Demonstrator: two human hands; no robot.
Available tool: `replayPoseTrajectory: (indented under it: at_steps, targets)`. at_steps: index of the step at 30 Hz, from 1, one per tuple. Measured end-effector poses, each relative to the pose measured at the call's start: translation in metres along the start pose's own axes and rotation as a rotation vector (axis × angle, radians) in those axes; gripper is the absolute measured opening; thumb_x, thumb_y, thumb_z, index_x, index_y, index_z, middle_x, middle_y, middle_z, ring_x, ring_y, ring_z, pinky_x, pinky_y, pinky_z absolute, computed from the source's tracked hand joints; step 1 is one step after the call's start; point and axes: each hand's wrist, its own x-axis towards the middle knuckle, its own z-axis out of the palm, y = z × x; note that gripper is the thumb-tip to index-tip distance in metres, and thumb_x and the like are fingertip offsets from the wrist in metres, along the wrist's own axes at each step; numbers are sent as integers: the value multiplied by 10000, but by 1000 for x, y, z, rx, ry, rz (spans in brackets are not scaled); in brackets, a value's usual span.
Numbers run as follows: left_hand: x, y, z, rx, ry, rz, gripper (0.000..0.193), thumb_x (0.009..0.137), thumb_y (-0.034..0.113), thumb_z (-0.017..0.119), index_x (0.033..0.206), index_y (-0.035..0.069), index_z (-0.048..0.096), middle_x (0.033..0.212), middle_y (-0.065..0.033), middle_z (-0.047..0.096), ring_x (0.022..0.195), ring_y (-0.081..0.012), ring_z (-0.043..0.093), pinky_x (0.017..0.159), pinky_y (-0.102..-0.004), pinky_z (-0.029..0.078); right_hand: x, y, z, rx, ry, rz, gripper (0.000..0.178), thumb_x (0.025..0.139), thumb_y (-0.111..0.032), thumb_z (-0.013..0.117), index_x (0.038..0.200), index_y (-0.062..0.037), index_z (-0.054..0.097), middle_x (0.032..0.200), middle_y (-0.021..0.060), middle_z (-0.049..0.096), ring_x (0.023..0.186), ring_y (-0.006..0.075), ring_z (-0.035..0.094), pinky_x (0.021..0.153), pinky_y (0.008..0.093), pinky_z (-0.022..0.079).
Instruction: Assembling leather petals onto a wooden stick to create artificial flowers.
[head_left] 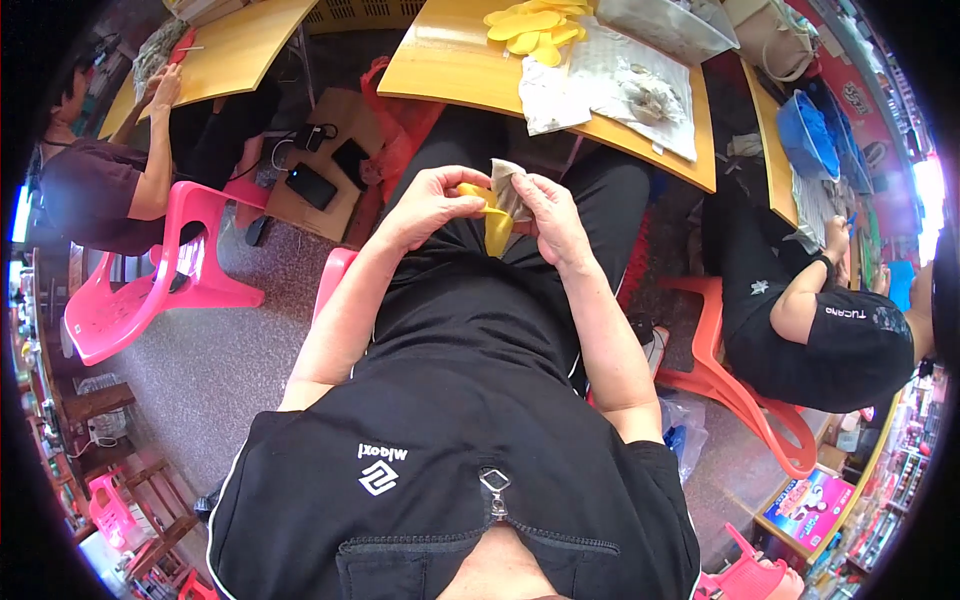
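Both of my hands are raised over my lap, just in front of the table edge. My left hand [437,207] pinches a flat yellow piece [497,232] between thumb and fingers; part of it hangs down. My right hand [550,215] is closed on a small greyish-beige cloth [508,188] that touches the yellow piece. On the table [440,60] ahead lies a pile of similar yellow rounded flat pieces [535,28]. Beside the pile are a white cloth [552,97] and a larger pale cloth [610,70] with a greyish smudged heap on it.
A clear plastic bin [672,28] stands at the table's back right. To the left are a pink chair [160,270], a seated person [105,190] and a cardboard box [325,185] with phones. Another person [800,330] sits at right, near an orange chair [710,350] and blue basket [808,135].
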Motion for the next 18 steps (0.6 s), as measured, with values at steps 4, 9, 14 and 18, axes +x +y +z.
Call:
replayPoseTrajectory:
  at_steps: [4, 9, 14, 18]
  targets:
    - [1, -6, -7, 267, -5, 34, 283, 741, 7, 645, 1024, 8, 648, 927, -73, 646, 823, -148, 633, 765, -259, 505, -3, -2, 3, -136, -38, 42, 177, 878, -256, 644, 949, -95, 628, 851, -8, 645, 718, 65, 608, 604, 259, 526]
    - [-10, 10, 8, 699, 124, 224, 203, 717, 32, 648, 917, 30, 688, 900, -110, 613, 860, -243, 628, 788, -304, 499, -3, 3, 10, -109, 12, -2, 253, 826, -132, 683, 1041, -74, 563, 892, 4, 639, 743, 84, 612, 615, 240, 512]
    - [-16, 11, 13, 883, 174, 321, 187, 735, 50, 654, 919, 32, 686, 907, -128, 620, 876, -295, 624, 786, -350, 501, -2, 6, 9, -19, 19, -13, 447, 820, -60, 662, 1209, -53, 442, 1006, 27, 623, 826, 97, 617, 648, 263, 535]
    - [-15, 9, 11, 1013, 211, 315, 199, 740, 53, 671, 938, 26, 673, 867, -134, 626, 855, -278, 637, 761, -331, 506, -3, 2, 13, -14, 20, -3, 454, 818, -47, 657, 1224, -50, 456, 1018, 28, 622, 837, 100, 617, 658, 259, 533]
